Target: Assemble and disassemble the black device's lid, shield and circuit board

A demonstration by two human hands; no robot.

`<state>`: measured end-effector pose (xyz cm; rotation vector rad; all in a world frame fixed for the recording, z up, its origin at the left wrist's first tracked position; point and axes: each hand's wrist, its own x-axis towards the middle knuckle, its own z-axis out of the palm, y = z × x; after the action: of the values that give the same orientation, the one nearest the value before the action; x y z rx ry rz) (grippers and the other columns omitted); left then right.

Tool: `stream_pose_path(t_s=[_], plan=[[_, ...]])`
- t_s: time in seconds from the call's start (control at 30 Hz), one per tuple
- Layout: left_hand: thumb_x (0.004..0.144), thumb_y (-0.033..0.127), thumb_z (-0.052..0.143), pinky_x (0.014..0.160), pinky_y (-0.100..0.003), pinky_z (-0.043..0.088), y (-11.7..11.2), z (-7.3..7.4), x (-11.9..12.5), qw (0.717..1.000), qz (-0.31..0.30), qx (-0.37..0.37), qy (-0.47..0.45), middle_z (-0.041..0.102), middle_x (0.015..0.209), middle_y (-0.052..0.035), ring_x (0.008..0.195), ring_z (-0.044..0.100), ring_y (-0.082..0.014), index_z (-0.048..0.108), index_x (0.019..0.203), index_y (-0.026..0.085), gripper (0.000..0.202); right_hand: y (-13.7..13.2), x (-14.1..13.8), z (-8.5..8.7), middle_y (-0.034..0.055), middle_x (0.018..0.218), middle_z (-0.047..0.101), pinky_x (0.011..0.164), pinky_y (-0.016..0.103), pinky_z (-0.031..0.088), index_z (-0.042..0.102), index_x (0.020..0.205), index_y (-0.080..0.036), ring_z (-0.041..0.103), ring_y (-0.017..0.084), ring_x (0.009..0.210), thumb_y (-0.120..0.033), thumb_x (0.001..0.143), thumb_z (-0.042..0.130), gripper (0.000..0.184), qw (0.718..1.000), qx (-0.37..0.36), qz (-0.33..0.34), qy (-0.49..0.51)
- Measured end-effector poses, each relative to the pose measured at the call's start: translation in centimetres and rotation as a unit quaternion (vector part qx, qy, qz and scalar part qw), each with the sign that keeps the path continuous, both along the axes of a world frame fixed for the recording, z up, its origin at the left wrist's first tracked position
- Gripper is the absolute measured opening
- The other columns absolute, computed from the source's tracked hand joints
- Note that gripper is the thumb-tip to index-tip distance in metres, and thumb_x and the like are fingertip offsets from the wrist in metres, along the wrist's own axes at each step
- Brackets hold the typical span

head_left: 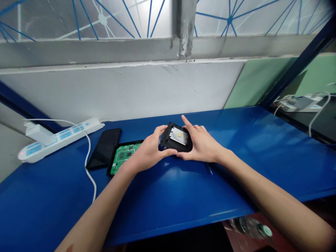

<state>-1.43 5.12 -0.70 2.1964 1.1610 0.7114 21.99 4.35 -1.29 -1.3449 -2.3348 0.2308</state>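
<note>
Between my two hands, just over the blue tabletop, is a black plastic housing [172, 144] with a silver metal plate [179, 135] set in it. A small yellowish pad [180, 134] sits on the plate's middle. My left hand [148, 148] grips the housing's left side, thumb along the near edge. On the opposite side my right hand [201, 141] holds it, with the index finger raised off it. To the left of my left hand lies a green circuit board [122, 155] in a black tray-like case, partly hidden by that hand.
A black smartphone [105, 147] lies beside the circuit board. Farther left is a white power strip [65, 134] with a plugged-in charger [40, 134] and trailing white cable [89, 147]. A thin metal tool [209, 168] lies near my right wrist. A plastic bottle [252, 226] is below the table edge.
</note>
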Motion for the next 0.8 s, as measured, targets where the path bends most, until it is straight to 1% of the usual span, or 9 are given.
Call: stream_pose_path(t_s=[0.1,0.2,0.33,0.43,0.57,0.67,0.73,0.8], plan=[[0.083,0.043,0.076,0.111,-0.047,0.044,0.2,-0.2,0.0,1.000,0.007,0.014,0.020,0.053,0.149,-0.0140,0.138,0.051,-0.0325,0.035,0.147,0.022,0.078,0.1,0.0,-0.1,0.0202,0.134,0.063,0.097,0.053,0.040,0.001,0.162,-0.013,0.057,0.040,0.112,-0.066,0.071,0.069,0.126,1.000,0.012,-0.010,-0.005],[0.085,0.041,0.073,0.115,-0.047,0.040,0.4,-0.4,0.0,0.998,0.018,0.037,0.045,0.049,0.153,-0.0132,0.141,0.047,-0.0322,0.036,0.148,0.022,0.075,0.2,0.1,-0.2,0.0201,0.135,0.063,0.097,0.053,0.040,0.003,0.162,-0.013,0.057,0.040,0.111,-0.064,0.070,0.070,0.125,0.999,0.028,-0.019,-0.007],[0.083,0.040,0.077,0.119,-0.049,0.036,0.3,-0.5,-0.2,0.995,0.017,0.077,0.057,0.047,0.153,-0.0140,0.144,0.043,-0.0316,0.037,0.148,0.021,0.078,0.2,0.2,0.1,0.0205,0.137,0.061,0.098,0.054,0.040,0.003,0.162,-0.013,0.054,0.040,0.116,-0.060,0.069,0.073,0.125,1.000,0.028,-0.006,-0.012],[0.079,0.041,0.081,0.121,-0.050,0.033,0.2,-0.5,-0.5,0.993,-0.001,0.103,0.064,0.038,0.158,-0.0147,0.147,0.037,-0.0326,0.031,0.152,0.023,0.090,0.0,0.4,0.5,0.0214,0.138,0.060,0.102,0.054,0.039,0.007,0.162,-0.010,0.052,0.040,0.120,-0.059,0.066,0.076,0.127,0.999,0.030,0.019,-0.020],[0.077,0.043,0.082,0.122,-0.052,0.032,-0.4,-0.2,-0.8,0.987,-0.057,0.121,0.086,0.025,0.164,-0.0140,0.151,0.028,-0.0349,0.020,0.157,0.027,0.102,-0.5,0.3,1.0,0.0213,0.143,0.057,0.103,0.054,0.039,0.010,0.161,-0.010,0.050,0.039,0.121,-0.057,0.067,0.075,0.124,0.995,0.049,0.078,-0.034],[0.076,0.046,0.081,0.121,-0.056,0.033,-0.8,0.2,-0.8,0.980,-0.080,0.143,0.111,0.028,0.161,-0.0160,0.150,0.025,-0.0381,0.017,0.158,0.025,0.107,-0.9,0.2,1.3,0.0196,0.146,0.054,0.103,0.054,0.040,0.008,0.162,-0.012,0.049,0.039,0.123,-0.056,0.070,0.072,0.120,0.991,0.061,0.109,-0.039],[0.072,0.047,0.083,0.118,-0.059,0.034,-0.9,0.4,-0.7,0.978,-0.075,0.155,0.116,0.035,0.157,-0.0172,0.147,0.029,-0.0402,0.018,0.158,0.023,0.110,-1.0,0.1,1.4,0.0189,0.148,0.053,0.104,0.055,0.040,0.007,0.162,-0.014,0.048,0.039,0.125,-0.056,0.072,0.072,0.119,0.990,0.064,0.122,-0.035],[0.070,0.047,0.085,0.115,-0.060,0.037,-1.0,0.6,-0.6,0.981,-0.063,0.154,0.103,0.041,0.151,-0.0172,0.142,0.035,-0.0403,0.020,0.157,0.022,0.112,-0.9,0.2,1.4,0.0186,0.148,0.053,0.105,0.055,0.041,0.007,0.162,-0.016,0.050,0.038,0.126,-0.062,0.073,0.072,0.120,0.990,0.061,0.127,-0.009]])
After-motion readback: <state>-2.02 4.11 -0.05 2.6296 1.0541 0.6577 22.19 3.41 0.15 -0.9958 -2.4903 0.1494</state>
